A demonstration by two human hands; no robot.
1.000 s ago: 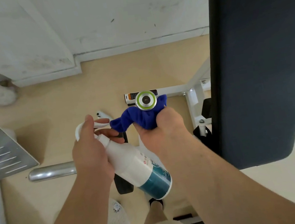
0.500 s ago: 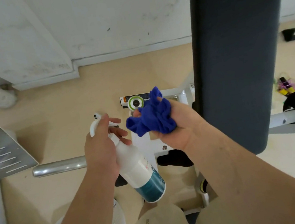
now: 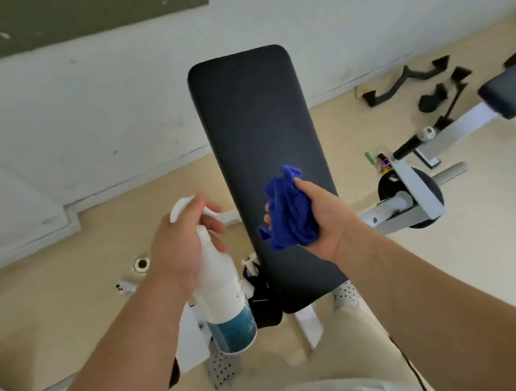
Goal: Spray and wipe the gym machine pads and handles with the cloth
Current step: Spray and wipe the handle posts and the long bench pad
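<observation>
Head view: pad (image 3: 255, 113) runs 12-to-6, right hand (image 3: 322, 216) nearer.
It clutches the cloth (image 3: 288, 211) over the pad; left hand (image 3: 177, 243), at 9 o'clock, grips the spray bottle (image 3: 222, 296).

Nothing here can be read. The white plastic spray bottle (image 3: 221, 286) has a teal label band (image 3: 233, 329) and small red marks, all blurred. A small sticker (image 3: 431, 162) on the white metal frame (image 3: 468, 124) is too tiny.

One white spray bottle (image 3: 220, 288), one blue cloth (image 3: 290, 215) and one long black pad (image 3: 255, 113).
</observation>
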